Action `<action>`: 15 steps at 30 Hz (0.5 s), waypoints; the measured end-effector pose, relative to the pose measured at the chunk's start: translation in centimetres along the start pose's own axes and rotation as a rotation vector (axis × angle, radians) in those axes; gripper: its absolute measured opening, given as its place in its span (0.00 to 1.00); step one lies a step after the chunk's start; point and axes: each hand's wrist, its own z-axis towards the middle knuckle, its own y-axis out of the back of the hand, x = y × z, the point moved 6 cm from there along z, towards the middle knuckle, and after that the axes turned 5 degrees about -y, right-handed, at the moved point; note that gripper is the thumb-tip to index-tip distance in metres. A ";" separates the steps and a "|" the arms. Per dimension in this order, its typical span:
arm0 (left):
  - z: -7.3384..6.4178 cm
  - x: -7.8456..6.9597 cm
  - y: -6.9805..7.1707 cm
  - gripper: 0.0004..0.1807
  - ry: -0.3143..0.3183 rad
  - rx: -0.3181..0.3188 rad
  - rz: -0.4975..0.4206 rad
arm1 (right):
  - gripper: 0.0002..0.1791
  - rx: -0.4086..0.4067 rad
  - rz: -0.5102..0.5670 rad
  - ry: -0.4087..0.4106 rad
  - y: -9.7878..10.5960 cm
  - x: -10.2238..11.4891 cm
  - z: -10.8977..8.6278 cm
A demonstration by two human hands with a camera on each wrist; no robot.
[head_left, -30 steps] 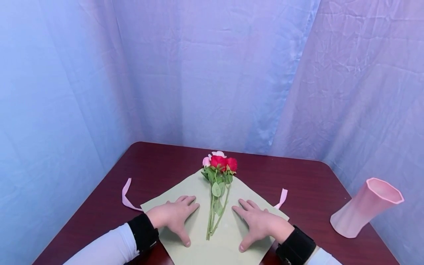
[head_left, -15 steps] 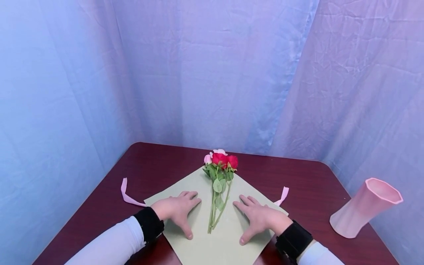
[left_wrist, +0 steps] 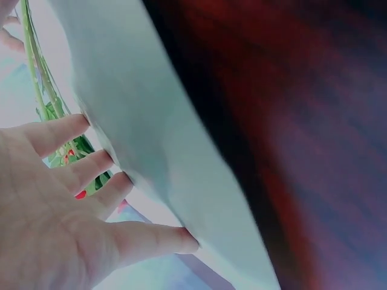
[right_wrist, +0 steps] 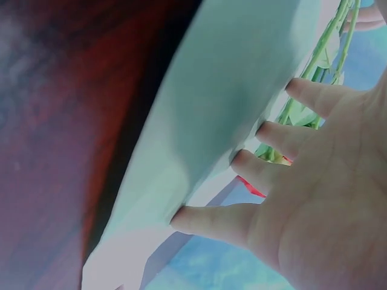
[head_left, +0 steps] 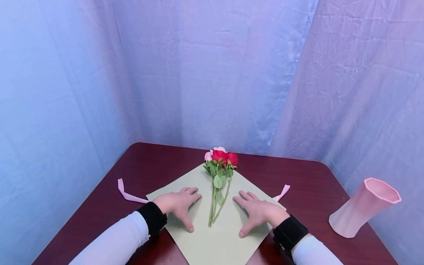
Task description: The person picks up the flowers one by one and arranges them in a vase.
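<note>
A sheet of pale green wrapping paper (head_left: 215, 250) lies cornerwise on the table. On it rests a bunch of red and pink roses (head_left: 220, 157), stems toward me, blooms past the paper's far corner. My left hand (head_left: 179, 206) is spread on the paper left of the stems, its fingertips (left_wrist: 124, 180) pressing the sheet. To the right of the stems, my right hand (head_left: 260, 213) lies likewise, fingertips (right_wrist: 242, 160) on the paper. Neither hand touches the roses. A pink ribbon (head_left: 127, 195) runs out from under the paper at both sides, its middle hidden.
A pink and white vase (head_left: 364, 208) stands near the right edge of the dark red wooden table (head_left: 169, 162). Pale blue and lilac curtains (head_left: 212, 73) hang behind the table and at its sides.
The paper has slid slightly away from me with both hands on it, carrying the roses along. More of the ribbon's left end has shifted outward to the left.
</note>
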 end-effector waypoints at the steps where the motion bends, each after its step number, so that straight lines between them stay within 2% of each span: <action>1: 0.0 0.0 0.0 0.66 0.001 0.000 0.000 | 0.68 0.002 0.006 -0.001 0.0 0.0 0.0; 15: -0.1 0.0 0.4 0.63 -0.030 0.001 -0.074 | 0.67 0.017 0.053 0.008 0.4 0.2 -0.4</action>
